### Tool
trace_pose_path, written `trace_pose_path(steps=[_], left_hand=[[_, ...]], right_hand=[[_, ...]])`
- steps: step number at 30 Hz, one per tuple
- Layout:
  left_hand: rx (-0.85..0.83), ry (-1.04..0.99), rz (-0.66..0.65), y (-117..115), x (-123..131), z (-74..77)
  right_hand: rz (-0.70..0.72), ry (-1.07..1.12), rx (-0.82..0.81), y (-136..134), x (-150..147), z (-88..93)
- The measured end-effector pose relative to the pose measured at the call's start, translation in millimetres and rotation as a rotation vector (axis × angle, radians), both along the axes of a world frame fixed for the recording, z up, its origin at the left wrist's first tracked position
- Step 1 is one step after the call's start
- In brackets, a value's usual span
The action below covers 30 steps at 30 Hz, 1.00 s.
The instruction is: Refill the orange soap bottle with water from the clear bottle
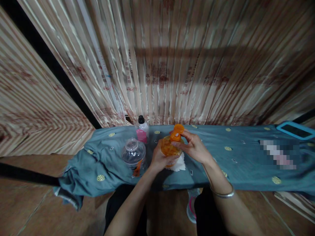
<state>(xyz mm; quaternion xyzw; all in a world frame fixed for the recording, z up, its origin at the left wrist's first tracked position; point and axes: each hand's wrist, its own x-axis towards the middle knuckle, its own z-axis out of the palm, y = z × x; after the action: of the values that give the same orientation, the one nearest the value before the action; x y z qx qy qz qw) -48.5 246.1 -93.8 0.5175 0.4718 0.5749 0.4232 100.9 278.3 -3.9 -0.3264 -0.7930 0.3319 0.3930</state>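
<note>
- Clasping the jar (169,150) around its side, the left hand (159,158) closes on it with curled fingers and thumb, holding it at the near side of the bench, above the lap.
- Pinching the orange cap (175,136), the right hand (195,147) has its thumb on the near side and its fingers behind; the grip is narrow. The cap is at the top of the jar, its flap (179,127) raised; whether it sits fully on the neck, I cannot tell.
- The jar is see-through, with orange-yellow pieces inside, and stands roughly upright. Its base is partly hidden by the left hand, so whether it touches the tissue (181,164) is hard to tell.
- The tissue, white and ragged-edged, shows below the jar and to its right.
- Left of the jar, near the left forearm, stands a clear jug (127,154) with an orange label.
- Behind the jug, left of the jar and farther back, stands a bottle (142,134) with a black top and pink label.
- Well to the right of the jar lie a blurred-out thing (279,154) and a blue-framed device (299,130).
- Under them all, the jar's surroundings are a grey-blue cloth (214,139) with yellow marks; behind the jar hangs a striped curtain (177,36).
</note>
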Motion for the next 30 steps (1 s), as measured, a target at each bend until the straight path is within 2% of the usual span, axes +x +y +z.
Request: trace_pose_path(steps=[5,9,14,16,21,27,30], left_hand=[[-0.016,0.009,-0.036,-2,-2,5.2],[-0.022,0.068,0.019,-3,0,3.6],[-0.025,0.176,0.088,-5,1,-5.3],[-0.025,0.201,0.104,-5,1,-7.3],[0.020,0.201,0.084,-5,1,-6.3],[0.013,0.203,0.088,-7,2,-4.5],[0.016,0.199,0.074,-7,2,-3.6]], right_hand=[[0.072,0.040,-0.065,-2,1,-3.0],[-0.049,0.106,-0.073,-6,-7,-10.1],[-0.210,0.205,-0.062,-8,-17,-19.7],[-0.195,0.212,-0.061,-8,-15,-17.9],[-0.057,0.173,-0.074,-11,-7,-7.7],[-0.158,0.222,-0.066,-12,-9,-14.3],[-0.095,0.187,-0.077,-13,-6,-12.0]])
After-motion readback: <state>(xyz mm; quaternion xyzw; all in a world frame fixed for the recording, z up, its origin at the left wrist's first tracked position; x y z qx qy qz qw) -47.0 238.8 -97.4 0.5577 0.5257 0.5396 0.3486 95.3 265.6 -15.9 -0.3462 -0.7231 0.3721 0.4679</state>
